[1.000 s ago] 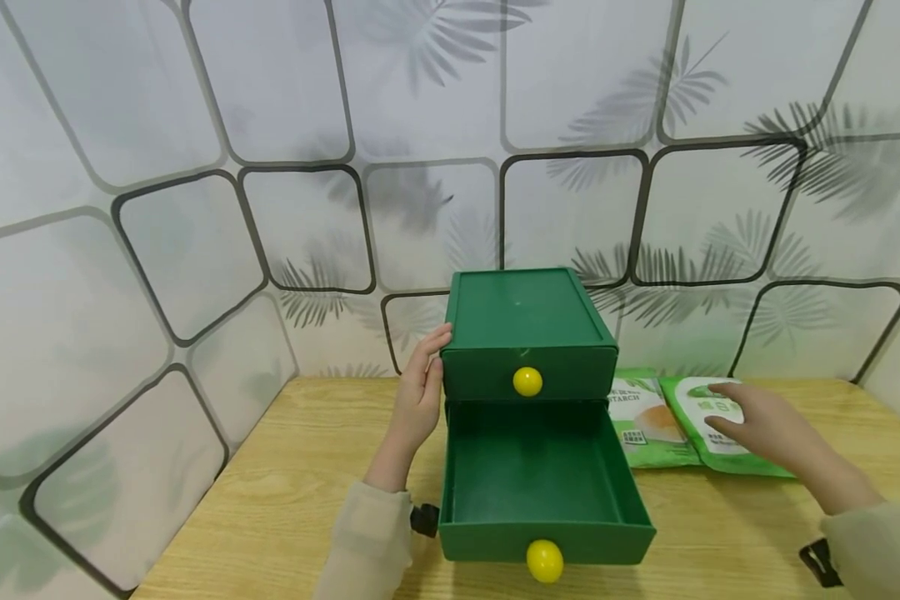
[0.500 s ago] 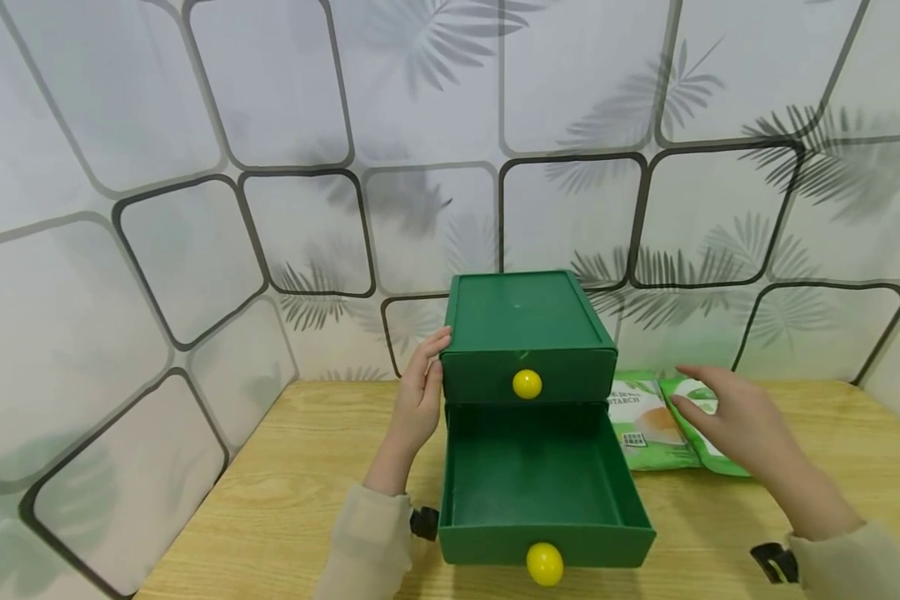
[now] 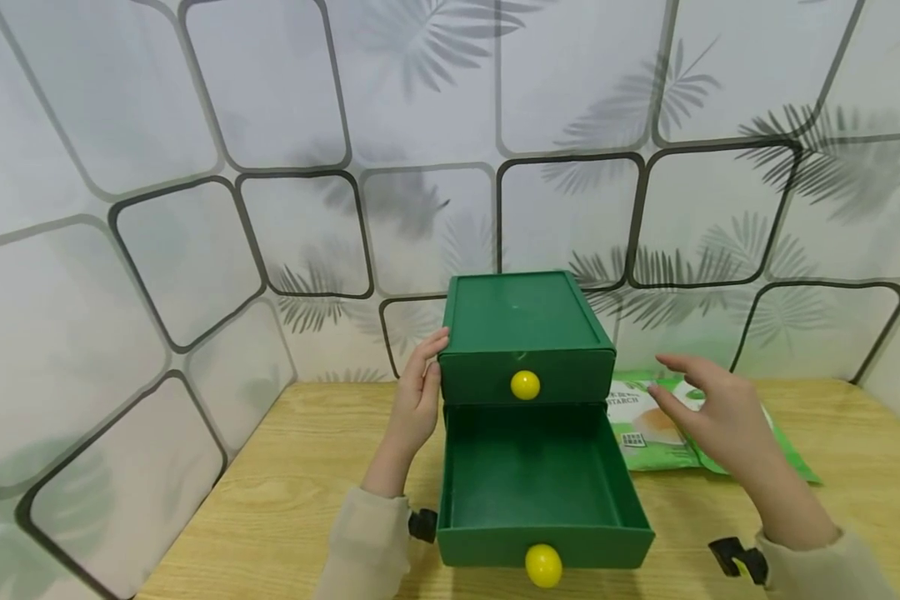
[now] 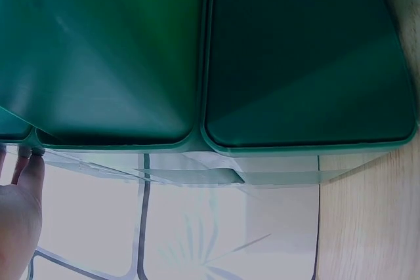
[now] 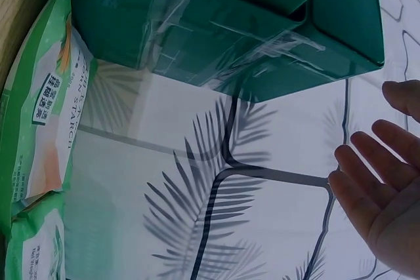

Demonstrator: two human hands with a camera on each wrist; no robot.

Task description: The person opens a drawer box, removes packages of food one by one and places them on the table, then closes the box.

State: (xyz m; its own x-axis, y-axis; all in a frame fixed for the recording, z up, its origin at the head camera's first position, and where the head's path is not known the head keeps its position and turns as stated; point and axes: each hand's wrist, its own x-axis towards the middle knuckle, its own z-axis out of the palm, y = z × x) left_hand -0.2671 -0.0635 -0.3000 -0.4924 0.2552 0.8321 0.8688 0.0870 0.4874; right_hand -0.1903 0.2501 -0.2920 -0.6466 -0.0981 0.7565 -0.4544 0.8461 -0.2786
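Left fingers straight against smooth, boxy cabinet | right fingers wide | 2 glossy packets

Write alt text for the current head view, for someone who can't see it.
A person's left hand rests against the side of a yellow-knobbed green drawer unit whose lower drawer is pulled open. The right hand, holding nothing, is raised near two green-and-white packets, one marked STARCH, on the wood-grain table.
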